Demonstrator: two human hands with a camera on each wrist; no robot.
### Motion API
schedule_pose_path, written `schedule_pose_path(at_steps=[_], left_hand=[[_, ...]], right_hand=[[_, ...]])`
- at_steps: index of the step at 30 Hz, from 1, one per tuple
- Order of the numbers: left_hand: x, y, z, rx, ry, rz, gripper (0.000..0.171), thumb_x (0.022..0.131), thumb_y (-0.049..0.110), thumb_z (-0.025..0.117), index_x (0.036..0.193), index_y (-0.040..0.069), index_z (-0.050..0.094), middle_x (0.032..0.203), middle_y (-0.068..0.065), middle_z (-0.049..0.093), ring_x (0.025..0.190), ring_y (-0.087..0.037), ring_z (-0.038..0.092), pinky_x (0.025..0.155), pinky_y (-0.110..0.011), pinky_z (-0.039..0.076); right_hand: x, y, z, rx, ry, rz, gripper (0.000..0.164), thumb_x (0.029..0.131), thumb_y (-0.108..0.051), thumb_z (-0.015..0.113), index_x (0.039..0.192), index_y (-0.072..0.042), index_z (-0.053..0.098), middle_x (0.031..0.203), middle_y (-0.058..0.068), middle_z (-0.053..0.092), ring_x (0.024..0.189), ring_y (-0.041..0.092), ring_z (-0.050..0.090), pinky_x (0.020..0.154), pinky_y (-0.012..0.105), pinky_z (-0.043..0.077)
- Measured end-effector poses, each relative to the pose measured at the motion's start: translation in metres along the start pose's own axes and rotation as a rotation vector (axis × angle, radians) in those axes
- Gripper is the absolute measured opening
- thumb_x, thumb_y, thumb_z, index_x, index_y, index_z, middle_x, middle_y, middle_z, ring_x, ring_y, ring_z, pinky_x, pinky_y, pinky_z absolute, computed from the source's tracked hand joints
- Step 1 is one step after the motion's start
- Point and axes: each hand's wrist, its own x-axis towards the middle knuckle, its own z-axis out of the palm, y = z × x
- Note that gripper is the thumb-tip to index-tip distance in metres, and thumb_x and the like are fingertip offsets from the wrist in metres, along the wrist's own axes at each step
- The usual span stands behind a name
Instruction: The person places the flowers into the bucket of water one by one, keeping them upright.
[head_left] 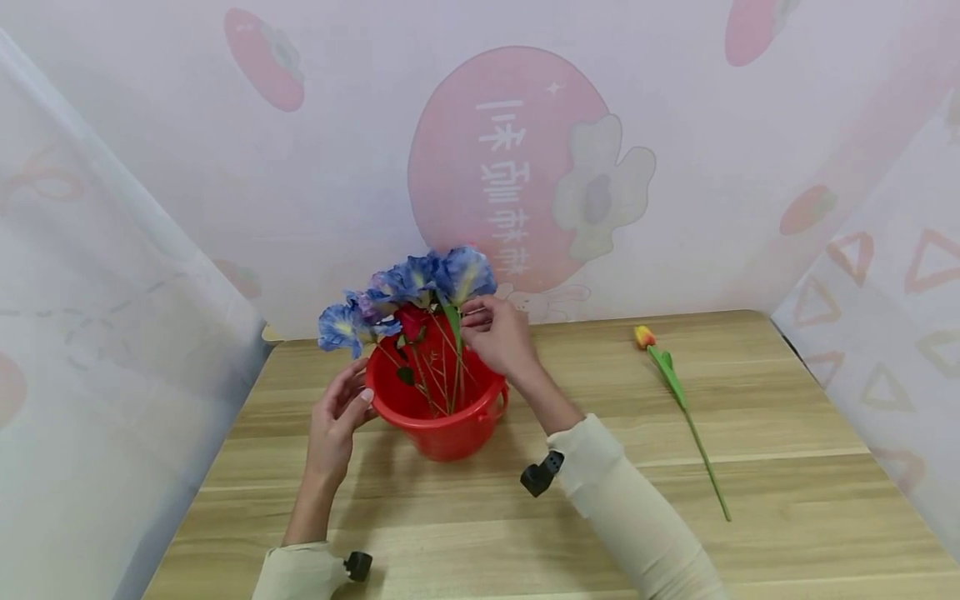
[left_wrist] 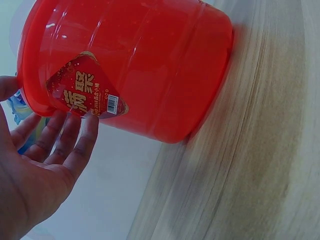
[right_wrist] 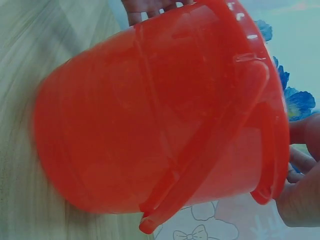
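Observation:
A red plastic bucket (head_left: 442,433) stands on the wooden table, holding several blue artificial irises (head_left: 341,327) and a red rose (head_left: 411,322) whose stems reach down inside. My left hand (head_left: 337,417) touches the bucket's left side, its fingers nearly straight on the outer wall beside a gold-lettered label (left_wrist: 86,85) and its thumb at the rim. Over the bucket's right rim, my right hand (head_left: 495,333) pinches the blue iris (head_left: 465,275) by its green leaf and stem. In the right wrist view, that hand is partly hidden behind the rim.
An orange-yellow tulip (head_left: 644,337) with a long green stem lies on the table (head_left: 600,533) to the right. The bucket's handle (right_wrist: 210,150) hangs down its side. A printed backdrop (head_left: 337,167) rises behind the table's far edge.

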Motion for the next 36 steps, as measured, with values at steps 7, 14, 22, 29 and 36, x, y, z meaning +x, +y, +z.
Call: schedule_pose_path(at_steps=[7, 14, 22, 29, 36], left_hand=[[0.002, 0.000, 0.000, -0.009, -0.003, 0.000, 0.049, 0.109, 0.012, 0.059, 0.156, 0.002, 0.052, 0.133, 0.004, 0.069, 0.115, -0.008, 0.071, 0.085, -0.022, 0.065], [0.002, 0.001, -0.001, 0.000, -0.001, 0.006, 0.049, 0.108, 0.011, 0.059, 0.156, 0.002, 0.051, 0.132, 0.005, 0.069, 0.115, -0.007, 0.071, 0.085, -0.022, 0.065], [0.000, 0.001, -0.002, -0.003, 0.002, 0.007, 0.049, 0.109, 0.011, 0.058, 0.157, 0.002, 0.051, 0.133, 0.005, 0.069, 0.114, -0.006, 0.071, 0.085, -0.022, 0.065], [0.000, 0.001, -0.002, 0.000, 0.001, 0.008, 0.050, 0.109, 0.011, 0.059, 0.157, 0.002, 0.051, 0.132, 0.005, 0.069, 0.114, -0.006, 0.071, 0.085, -0.022, 0.065], [0.000, -0.001, -0.001, -0.001, 0.001, 0.003, 0.049, 0.109, 0.011, 0.059, 0.157, 0.002, 0.052, 0.133, 0.005, 0.069, 0.114, -0.007, 0.071, 0.085, -0.022, 0.065]], right_hand=[[-0.006, -0.007, -0.011, -0.033, -0.014, 0.034, 0.028, 0.096, -0.006, 0.076, 0.124, -0.001, 0.075, 0.112, 0.014, 0.079, 0.097, 0.029, 0.079, 0.077, 0.032, 0.068], [-0.013, -0.008, -0.018, 0.006, -0.022, 0.042, 0.031, 0.097, -0.007, 0.077, 0.126, 0.002, 0.073, 0.114, 0.017, 0.079, 0.099, 0.029, 0.078, 0.078, 0.033, 0.068], [-0.024, -0.008, -0.029, 0.050, -0.022, 0.050, 0.031, 0.098, -0.009, 0.076, 0.128, -0.002, 0.073, 0.118, 0.016, 0.077, 0.107, 0.031, 0.077, 0.081, 0.042, 0.069], [-0.033, -0.003, -0.047, 0.131, -0.005, 0.042, 0.035, 0.098, -0.007, 0.075, 0.132, 0.001, 0.070, 0.121, 0.020, 0.076, 0.107, 0.037, 0.077, 0.081, 0.041, 0.069], [-0.044, 0.007, -0.078, 0.130, 0.008, 0.079, 0.037, 0.099, -0.009, 0.075, 0.135, 0.000, 0.069, 0.127, 0.025, 0.072, 0.108, 0.032, 0.075, 0.089, 0.049, 0.067]])
